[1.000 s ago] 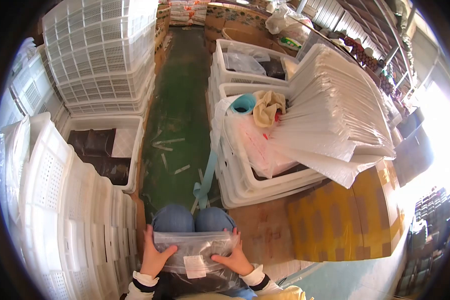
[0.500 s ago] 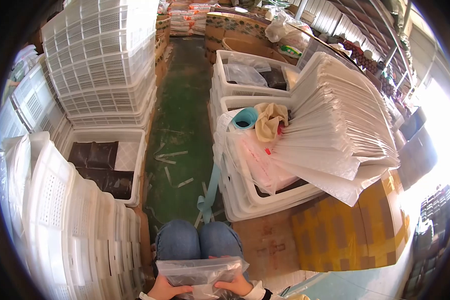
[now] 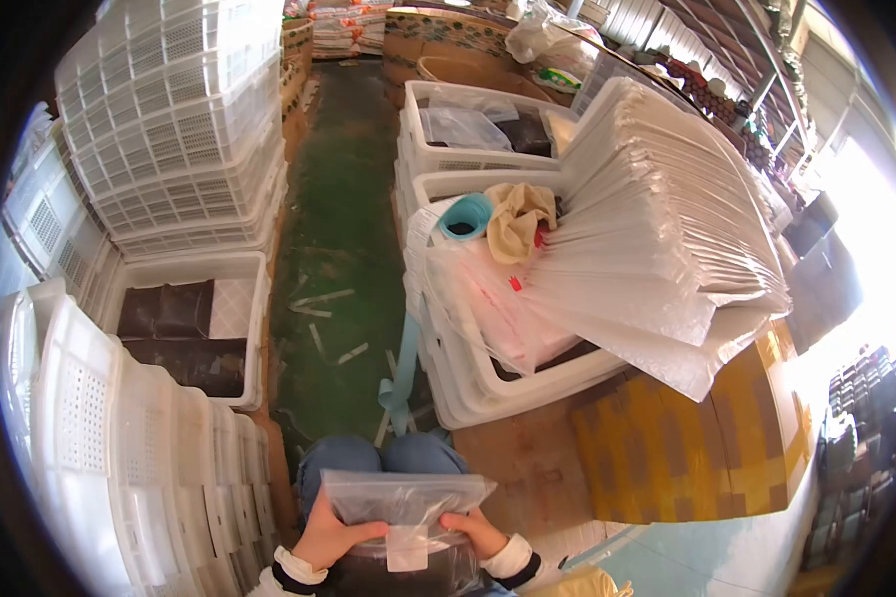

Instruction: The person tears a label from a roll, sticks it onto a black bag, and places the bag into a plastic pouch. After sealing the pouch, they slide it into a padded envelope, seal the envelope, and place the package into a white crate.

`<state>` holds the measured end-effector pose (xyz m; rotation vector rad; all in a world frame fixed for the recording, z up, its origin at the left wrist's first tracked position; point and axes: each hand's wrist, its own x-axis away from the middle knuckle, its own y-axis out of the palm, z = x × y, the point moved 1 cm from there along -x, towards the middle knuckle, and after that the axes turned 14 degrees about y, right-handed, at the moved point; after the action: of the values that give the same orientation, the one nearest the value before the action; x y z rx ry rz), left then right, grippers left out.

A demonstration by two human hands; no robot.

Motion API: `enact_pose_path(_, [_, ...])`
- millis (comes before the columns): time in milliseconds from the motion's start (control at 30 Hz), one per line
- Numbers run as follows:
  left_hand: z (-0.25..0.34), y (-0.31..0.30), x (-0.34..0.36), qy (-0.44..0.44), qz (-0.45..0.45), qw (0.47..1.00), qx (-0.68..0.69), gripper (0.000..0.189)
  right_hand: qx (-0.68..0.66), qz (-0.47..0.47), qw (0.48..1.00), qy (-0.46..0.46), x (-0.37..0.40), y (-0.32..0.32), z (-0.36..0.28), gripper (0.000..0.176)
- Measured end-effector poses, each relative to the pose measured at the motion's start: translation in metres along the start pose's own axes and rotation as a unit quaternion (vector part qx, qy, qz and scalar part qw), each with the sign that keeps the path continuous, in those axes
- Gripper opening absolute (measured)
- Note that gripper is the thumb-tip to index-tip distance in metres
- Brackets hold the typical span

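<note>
Over my lap I hold a clear plastic bag (image 3: 400, 490) by its two sides. My left hand (image 3: 331, 533) is closed on its left edge, with the thumb across the front. My right hand (image 3: 476, 531) grips the right side in the same way. Between the thumbs a small white label (image 3: 406, 548) shows on the front. Something dark (image 3: 403, 579) fills the bag's lower part; its kind cannot be made out. Most of my fingers are hidden behind the plastic.
White crates (image 3: 169, 497) stack up at left, one crate (image 3: 253, 328) holding dark packs (image 3: 181, 366). At right, a crate (image 3: 468, 406) bears a blue tape roll (image 3: 465, 217), a beige cloth (image 3: 521, 221) and a fanned stack of white bags (image 3: 657, 239). A taped carton (image 3: 687, 448) stands beside it.
The bag has come up from my lap and stands more upright, showing its label and dark lower part. Both hands keep their hold. The camera view has shifted slightly.
</note>
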<state>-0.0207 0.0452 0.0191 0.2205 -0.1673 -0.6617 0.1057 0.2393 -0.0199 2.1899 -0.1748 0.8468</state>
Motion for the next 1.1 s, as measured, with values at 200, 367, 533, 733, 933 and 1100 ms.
enact_pose_path(200, [0.019,0.042,-0.028,-0.064,-0.061,0.996,-0.009,0.076,-0.182,-0.069,0.979,0.065,-0.001,-0.062,0.02,0.052])
enact_pose_path(367, [0.029,0.051,-0.046,-0.052,-0.102,0.993,-0.025,0.077,-0.205,-0.071,0.976,0.009,-0.003,-0.085,0.033,0.056])
enact_pose_path(533, [0.143,0.081,-0.086,0.188,-0.041,0.978,-0.081,0.06,-0.11,-0.003,0.993,0.054,-0.027,-0.089,0.04,0.055])
enact_pose_path(733, [0.164,0.206,-0.116,0.491,-0.13,0.782,-0.36,0.045,-0.011,-0.006,1.0,0.025,-0.01,-0.022,0.001,0.053])
enact_pose_path(933, [0.154,0.224,-0.157,0.548,-0.079,0.713,-0.43,0.014,0.002,0.014,1.0,0.012,-0.01,-0.029,0.009,0.058])
enact_pose_path(1100, [0.222,0.173,-0.134,0.431,0.037,0.863,-0.26,0.015,0.013,0.011,1.0,-0.007,-0.003,-0.015,0.001,0.058])
